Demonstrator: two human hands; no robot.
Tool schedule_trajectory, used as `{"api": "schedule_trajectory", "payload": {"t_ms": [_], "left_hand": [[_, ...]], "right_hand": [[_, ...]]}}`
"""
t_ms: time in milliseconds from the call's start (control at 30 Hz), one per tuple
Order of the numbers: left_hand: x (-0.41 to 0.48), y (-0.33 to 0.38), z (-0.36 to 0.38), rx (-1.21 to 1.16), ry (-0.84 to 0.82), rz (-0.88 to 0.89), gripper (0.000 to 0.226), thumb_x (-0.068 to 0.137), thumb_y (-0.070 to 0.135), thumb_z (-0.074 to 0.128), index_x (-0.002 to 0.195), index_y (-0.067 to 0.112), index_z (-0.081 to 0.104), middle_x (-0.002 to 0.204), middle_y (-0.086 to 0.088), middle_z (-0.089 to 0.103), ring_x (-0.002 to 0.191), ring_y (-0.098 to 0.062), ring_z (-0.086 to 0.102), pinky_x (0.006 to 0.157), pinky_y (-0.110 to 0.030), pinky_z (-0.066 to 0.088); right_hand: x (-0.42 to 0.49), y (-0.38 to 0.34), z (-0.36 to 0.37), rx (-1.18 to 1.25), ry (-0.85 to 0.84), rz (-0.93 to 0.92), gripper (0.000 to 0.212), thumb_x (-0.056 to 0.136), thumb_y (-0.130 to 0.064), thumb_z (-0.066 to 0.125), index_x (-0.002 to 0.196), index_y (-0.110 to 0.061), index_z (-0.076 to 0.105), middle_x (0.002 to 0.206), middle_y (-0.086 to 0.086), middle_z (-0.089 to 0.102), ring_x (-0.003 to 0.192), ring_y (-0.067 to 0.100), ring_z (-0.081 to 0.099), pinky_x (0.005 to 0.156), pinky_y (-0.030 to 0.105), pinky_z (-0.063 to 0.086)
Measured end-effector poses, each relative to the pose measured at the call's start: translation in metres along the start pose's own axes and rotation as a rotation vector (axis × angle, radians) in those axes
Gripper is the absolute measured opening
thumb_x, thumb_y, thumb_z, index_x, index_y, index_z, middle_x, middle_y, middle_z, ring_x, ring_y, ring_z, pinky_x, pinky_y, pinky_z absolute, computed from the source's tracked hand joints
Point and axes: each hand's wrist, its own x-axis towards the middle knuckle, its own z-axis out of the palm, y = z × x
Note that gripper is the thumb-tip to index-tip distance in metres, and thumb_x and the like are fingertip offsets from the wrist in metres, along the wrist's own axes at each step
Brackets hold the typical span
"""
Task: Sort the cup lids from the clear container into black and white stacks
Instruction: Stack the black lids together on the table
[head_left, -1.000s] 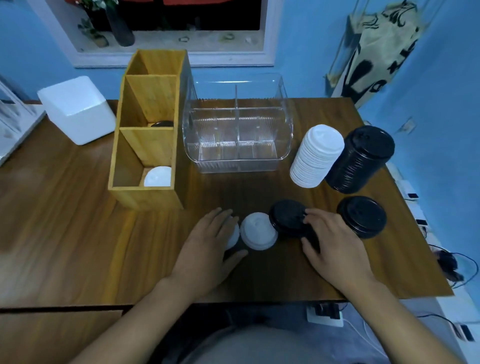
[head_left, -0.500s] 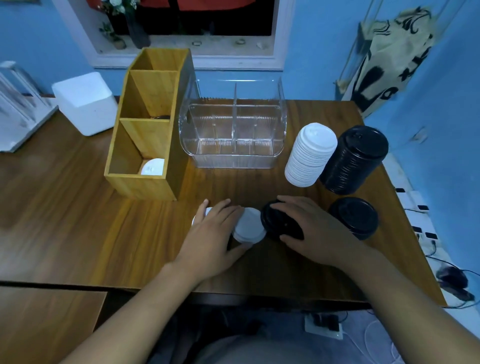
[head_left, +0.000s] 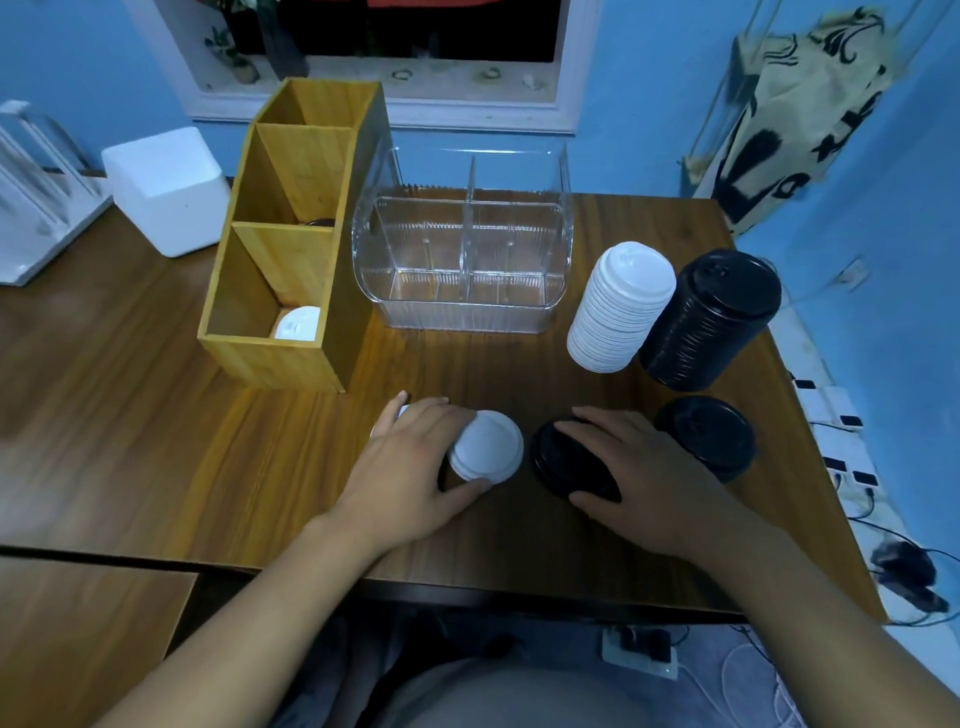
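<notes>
The clear container (head_left: 462, 270) stands at the table's middle back with no lids visible in it. To its right lean a tall white lid stack (head_left: 621, 306) and a tall black lid stack (head_left: 706, 319). A short black stack (head_left: 706, 436) sits in front of them. My left hand (head_left: 410, 467) grips a small white lid pile (head_left: 488, 452), thumb below and fingers over its left side; another white lid peeks out under the fingers. My right hand (head_left: 644, 473) lies over a black lid pile (head_left: 558, 460), fingers curled on its far edge.
A wooden three-bin organizer (head_left: 291, 249) stands left of the clear container, with a white lid (head_left: 298, 325) in its front bin and a dark one in the middle bin. A white box (head_left: 166, 187) sits far left. The table edge runs close to my body.
Both hands slid further onto their lids: the left now covers the white pile's left side, the right covers most of the black pile. The two piles sit slightly closer to me.
</notes>
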Motion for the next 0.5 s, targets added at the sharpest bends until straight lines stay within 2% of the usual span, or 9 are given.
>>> {"api": "schedule_trajectory", "payload": {"t_ms": [67,133,200,267,300,400,500], "left_hand": [[0.003,0.001,0.001,0.001,-0.008,0.003,0.067,0.086,0.069,0.064,0.14,0.03,0.052,0.139,0.014,0.058,0.142,-0.011,0.042,0.126,-0.048,0.017],[0.005,0.001,0.001,0.006,-0.018,0.007,0.068,0.086,0.068,0.064,0.141,0.03,0.052,0.139,0.014,0.058,0.142,-0.011,0.041,0.126,-0.048,0.016],[0.008,0.001,-0.001,0.018,-0.028,0.013,0.068,0.086,0.069,0.064,0.141,0.031,0.051,0.139,0.015,0.057,0.143,-0.011,0.039,0.126,-0.048,0.016],[0.011,0.002,-0.002,0.034,-0.045,0.023,0.067,0.086,0.069,0.063,0.141,0.032,0.051,0.141,0.015,0.056,0.144,-0.011,0.038,0.126,-0.048,0.016],[0.013,0.003,-0.003,0.035,-0.053,0.031,0.068,0.085,0.068,0.063,0.142,0.032,0.05,0.142,0.014,0.056,0.144,-0.012,0.038,0.126,-0.049,0.017],[0.018,0.007,-0.003,0.034,-0.056,0.059,0.075,0.082,0.066,0.067,0.144,0.028,0.05,0.144,0.009,0.055,0.145,-0.016,0.039,0.125,-0.049,0.019],[0.029,0.021,-0.003,0.006,-0.045,0.099,0.082,0.079,0.066,0.071,0.145,0.021,0.051,0.146,0.003,0.054,0.144,-0.019,0.041,0.126,-0.045,0.018]], "right_hand": [[0.003,-0.006,0.004,-0.111,0.1,0.072,0.083,0.083,-0.076,0.05,0.151,-0.035,0.027,0.146,-0.009,0.034,0.13,0.018,0.038,0.101,0.039,0.044],[0.003,-0.01,0.008,-0.111,0.135,0.103,0.091,0.077,-0.083,0.047,0.151,-0.033,0.027,0.143,-0.006,0.036,0.128,0.019,0.039,0.099,0.04,0.046],[0.0,-0.009,0.011,-0.027,0.118,0.034,0.093,0.079,-0.078,0.053,0.154,-0.034,0.021,0.156,-0.007,0.024,0.142,0.018,0.026,0.111,0.042,0.038],[-0.003,-0.006,0.008,0.079,0.059,-0.044,0.089,0.085,-0.064,0.061,0.157,-0.037,0.016,0.164,-0.011,0.007,0.15,0.013,0.01,0.12,0.04,0.024],[-0.004,-0.004,0.007,0.106,0.03,-0.057,0.087,0.087,-0.056,0.063,0.157,-0.038,0.015,0.165,-0.013,0.006,0.15,0.01,0.007,0.122,0.039,0.021],[-0.008,-0.004,0.004,0.117,0.056,-0.024,0.083,0.088,-0.048,0.068,0.155,-0.036,0.021,0.161,-0.012,0.018,0.146,0.007,0.012,0.12,0.033,0.024],[-0.022,-0.002,-0.005,0.118,0.147,0.001,0.084,0.084,-0.053,0.071,0.153,-0.038,0.026,0.156,-0.016,0.025,0.141,0.003,0.017,0.11,0.014,0.014]]}}
